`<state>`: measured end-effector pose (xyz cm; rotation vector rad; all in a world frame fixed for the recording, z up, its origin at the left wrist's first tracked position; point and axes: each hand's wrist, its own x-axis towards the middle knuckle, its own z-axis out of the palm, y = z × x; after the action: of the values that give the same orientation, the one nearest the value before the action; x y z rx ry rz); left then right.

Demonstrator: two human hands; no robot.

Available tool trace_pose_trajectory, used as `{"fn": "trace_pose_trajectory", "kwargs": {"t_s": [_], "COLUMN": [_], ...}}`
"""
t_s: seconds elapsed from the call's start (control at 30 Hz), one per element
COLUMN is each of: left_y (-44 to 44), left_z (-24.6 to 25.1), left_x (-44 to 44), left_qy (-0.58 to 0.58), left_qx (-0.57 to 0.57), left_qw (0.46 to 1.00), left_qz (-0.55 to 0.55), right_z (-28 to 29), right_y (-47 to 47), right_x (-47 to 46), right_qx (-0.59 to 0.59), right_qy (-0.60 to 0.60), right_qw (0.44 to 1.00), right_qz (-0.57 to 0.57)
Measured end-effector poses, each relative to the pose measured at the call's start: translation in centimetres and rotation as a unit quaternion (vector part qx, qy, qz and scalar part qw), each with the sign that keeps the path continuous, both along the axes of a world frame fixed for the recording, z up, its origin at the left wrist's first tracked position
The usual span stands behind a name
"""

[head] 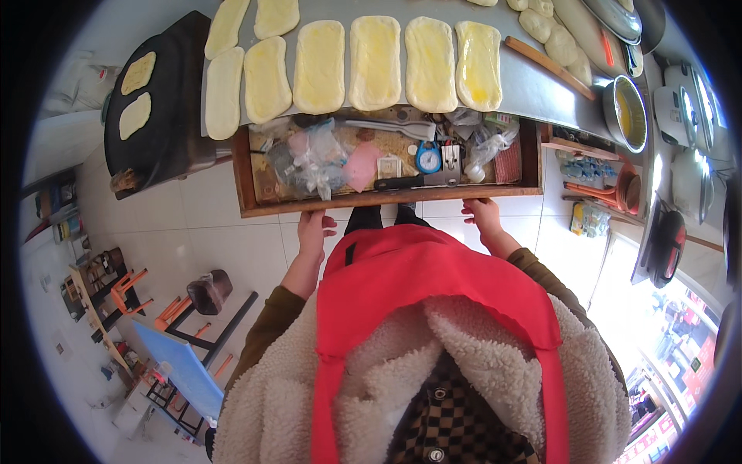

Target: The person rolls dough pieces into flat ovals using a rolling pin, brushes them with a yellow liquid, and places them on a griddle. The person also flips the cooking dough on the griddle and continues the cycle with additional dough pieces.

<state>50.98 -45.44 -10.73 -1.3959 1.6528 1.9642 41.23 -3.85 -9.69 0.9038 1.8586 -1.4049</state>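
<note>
A wooden drawer stands pulled out below the metal worktop. My left hand touches its front edge left of centre, and my right hand touches that edge towards the right end; fingers of both are partly hidden beneath it. Inside lie crumpled plastic bags, a pink piece, a blue round dial gauge, a black-handled blade tool, metal tongs and a red ribbed piece. Above, several flattened dough pieces lie in a row; the rightmost has a glossy yellow coating.
On the worktop are a wooden rolling pin, dough lumps and a metal bowl with yellow liquid. A black griddle holding two dough pieces stands left. Shelves with pans are at right; a blue tabletop is lower left.
</note>
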Motion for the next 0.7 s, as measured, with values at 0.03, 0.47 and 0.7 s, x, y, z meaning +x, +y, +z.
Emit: {"fn": "trace_pose_trajectory", "kwargs": {"t_s": [0.03, 0.47, 0.7], "left_y": [0.0, 0.0, 0.4], "left_z": [-0.1, -3.0, -3.0], "left_x": [1.1, 1.8, 2.2], "left_qy": [-0.02, -0.072, -0.068], "left_qx": [0.011, -0.002, 0.169], "left_qw": [1.0, 0.994, 0.98], "left_qz": [-0.005, -0.084, -0.078], "right_z": [0.0, 4.8, 1.7], "right_y": [0.5, -3.9, -17.9], "right_x": [0.8, -4.2, -12.9], "right_qx": [-0.001, 0.085, 0.252], "right_qy": [-0.011, 0.309, 0.504], "right_qw": [1.0, 0.821, 0.612], "right_qz": [0.015, 0.473, 0.555]}}
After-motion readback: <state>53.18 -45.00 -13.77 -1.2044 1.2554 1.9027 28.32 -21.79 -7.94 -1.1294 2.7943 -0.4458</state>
